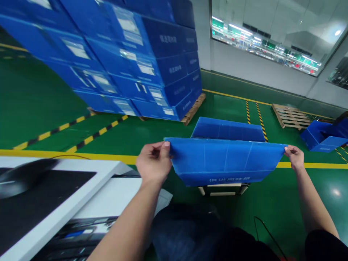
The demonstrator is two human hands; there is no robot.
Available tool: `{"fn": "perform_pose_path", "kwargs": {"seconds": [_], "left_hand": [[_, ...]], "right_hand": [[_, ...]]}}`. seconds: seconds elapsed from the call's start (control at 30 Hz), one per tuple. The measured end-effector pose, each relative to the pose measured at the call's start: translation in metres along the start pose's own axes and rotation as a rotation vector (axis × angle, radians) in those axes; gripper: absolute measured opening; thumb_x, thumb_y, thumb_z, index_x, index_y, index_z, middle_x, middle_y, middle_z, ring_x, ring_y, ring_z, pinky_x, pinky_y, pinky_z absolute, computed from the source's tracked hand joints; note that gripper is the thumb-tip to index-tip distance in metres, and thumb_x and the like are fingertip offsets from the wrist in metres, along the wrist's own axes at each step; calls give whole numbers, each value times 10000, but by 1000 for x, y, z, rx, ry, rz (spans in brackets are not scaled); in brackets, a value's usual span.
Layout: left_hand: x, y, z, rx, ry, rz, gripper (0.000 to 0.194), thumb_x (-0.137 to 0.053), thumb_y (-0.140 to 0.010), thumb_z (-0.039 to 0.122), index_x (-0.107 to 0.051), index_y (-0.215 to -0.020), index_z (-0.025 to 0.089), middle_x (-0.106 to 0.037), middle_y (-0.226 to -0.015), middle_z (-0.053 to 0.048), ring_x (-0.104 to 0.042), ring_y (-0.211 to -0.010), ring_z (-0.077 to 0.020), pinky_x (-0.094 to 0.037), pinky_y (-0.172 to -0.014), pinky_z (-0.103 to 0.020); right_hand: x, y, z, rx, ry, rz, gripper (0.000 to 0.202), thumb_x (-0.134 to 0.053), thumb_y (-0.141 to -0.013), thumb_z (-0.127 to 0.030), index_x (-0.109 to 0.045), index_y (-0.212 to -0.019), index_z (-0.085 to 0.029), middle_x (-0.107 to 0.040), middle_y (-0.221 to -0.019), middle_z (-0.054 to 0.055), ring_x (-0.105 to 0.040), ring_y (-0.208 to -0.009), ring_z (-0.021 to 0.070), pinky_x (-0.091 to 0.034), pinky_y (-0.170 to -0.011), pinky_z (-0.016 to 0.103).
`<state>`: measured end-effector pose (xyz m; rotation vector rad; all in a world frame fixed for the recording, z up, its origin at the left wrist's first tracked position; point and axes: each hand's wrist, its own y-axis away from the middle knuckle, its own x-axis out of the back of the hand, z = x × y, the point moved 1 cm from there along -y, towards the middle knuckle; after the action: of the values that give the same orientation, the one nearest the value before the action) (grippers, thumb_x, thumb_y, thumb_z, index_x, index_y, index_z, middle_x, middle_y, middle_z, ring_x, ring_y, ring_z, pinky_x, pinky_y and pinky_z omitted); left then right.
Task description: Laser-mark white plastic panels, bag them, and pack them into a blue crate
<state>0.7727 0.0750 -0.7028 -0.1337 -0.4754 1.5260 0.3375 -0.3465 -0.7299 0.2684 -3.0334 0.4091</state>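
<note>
A blue plastic panel [225, 159] with pale lettering along its lower edge is stretched between my two hands. My left hand [155, 161] pinches its upper left corner, thumb on top. At the upper right corner, the fingers of my right hand [295, 156] are closed on the panel's edge. Behind it rises another blue panel [228, 129]; whether the two are joined is hidden. Below the held panel, part of a dark stand with light bars [223, 194] shows.
Blue boxes [168, 69] are stacked on a wooden pallet [193, 110] ahead left. A white desk [108, 195] with a black mouse [24, 177] stands at my left. Far right are an empty pallet [290, 116] and an open blue box [323, 136]. A cable [268, 232] lies low right.
</note>
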Motion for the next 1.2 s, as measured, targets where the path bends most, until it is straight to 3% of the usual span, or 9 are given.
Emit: {"fn": "perform_pose_path", "kwargs": {"seconds": [0.17, 0.37, 0.6, 0.77, 0.97, 1.07, 1.2], "left_hand": [[-2, -1, 0, 12, -45, 16, 262, -711, -964, 420, -717, -1084, 187, -731, -855, 5, -694, -661, -174, -654, -659, -336], [1, 2, 2, 0, -2, 2, 318, -715, -948, 451, -730, -1092, 169, -738, -874, -11, -704, -671, -177, -644, -643, -326], [1, 3, 7, 0, -27, 7, 352, -700, -943, 482, -736, -1082, 160, -734, -845, -19, -702, -649, -178, -585, -614, -292], [1, 2, 8, -7, -35, -1, 385, -692, -941, 509, -744, -1094, 159, -759, -876, -41, -722, -656, -192, -588, -620, -301], [-1, 1, 6, -50, -99, 17, 412, -655, -966, 549, -749, -1093, 169, -759, -824, -54, -754, -655, -241, -594, -625, -346], [-4, 0, 3, -49, -93, 18, 425, -645, -970, 568, -744, -1097, 174, -763, -839, -56, -746, -641, -236, -611, -622, -354], [-7, -4, -4, -32, -51, -36, 450, -651, -963, 551, -728, -1196, 174, -797, -982, -92, -765, -738, -232, -655, -675, -352]], "right_hand": [[-5, 5, 4, 20, 51, 131, 763, -902, -605, -806, -757, -990, -164, -804, -1023, 157, -780, -914, 319, -687, -854, 493], [-4, 14, -6, 58, 298, 238, 628, -781, -775, -774, -805, -960, -175, -810, -942, 147, -763, -862, 314, -642, -811, 424], [-21, 31, -32, 57, 528, 367, 429, -663, -838, -644, -752, -860, -225, -797, -883, 131, -733, -824, 340, -569, -930, 486], [-50, 47, -40, 84, 504, 418, 338, -627, -838, -583, -673, -827, -249, -790, -897, 129, -732, -827, 332, -558, -907, 457], [-89, 79, -48, 166, 331, 345, 393, -650, -846, -643, -668, -817, -251, -788, -898, 128, -739, -842, 324, -568, -880, 436], [-125, 101, -53, 205, 207, 218, 393, -698, -860, -639, -699, -858, -246, -796, -912, 100, -743, -866, 301, -579, -884, 418], [-192, 138, -67, 239, 10, 9, 350, -716, -896, -587, -724, -920, -238, -809, -971, 78, -754, -887, 281, -604, -897, 424]]}}
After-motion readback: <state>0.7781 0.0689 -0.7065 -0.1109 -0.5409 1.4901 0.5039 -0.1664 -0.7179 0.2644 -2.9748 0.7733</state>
